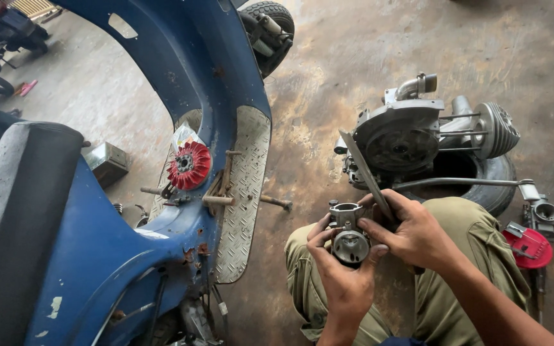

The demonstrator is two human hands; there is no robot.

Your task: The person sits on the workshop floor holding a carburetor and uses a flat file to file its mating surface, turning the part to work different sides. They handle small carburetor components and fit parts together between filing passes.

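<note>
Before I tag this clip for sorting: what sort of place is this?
Likely a scooter repair workshop: a stripped blue scooter body, a removed engine on a tyre, and stained concrete floor.

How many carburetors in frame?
2. One carburetor sits in the left hand, with the right hand working a flat file at it. A second carburetor lies on the floor at right, beside the red cover. More may be hidden.

- Stained grey concrete floor (367, 45)
- Blue metal scooter body (181, 77) standing on it
- Grey engine block (418, 134) on black tyre (498, 176)
- Red round cover (530, 247)
- Small grey metal box (107, 163)
</note>
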